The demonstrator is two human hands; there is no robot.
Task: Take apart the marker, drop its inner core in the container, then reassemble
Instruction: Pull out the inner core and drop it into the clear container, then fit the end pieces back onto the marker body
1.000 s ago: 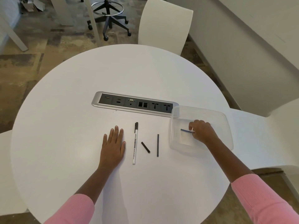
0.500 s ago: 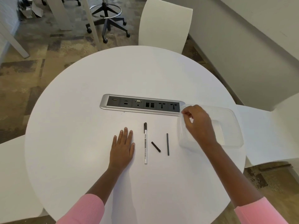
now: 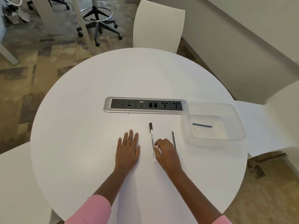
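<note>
The right hand hovers with fingers curled and loosely parted, gripping nothing visible, just right of the white marker lying on the table. The left hand lies flat, fingers spread, left of the marker. A thin black rod lies right of the marker. Farther right, the blue core rests inside the clear container.

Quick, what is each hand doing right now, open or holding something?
Left hand: open, flat on the table, holding nothing.
Right hand: fingers curled beside the marker; whether it grips anything cannot be told.
</note>
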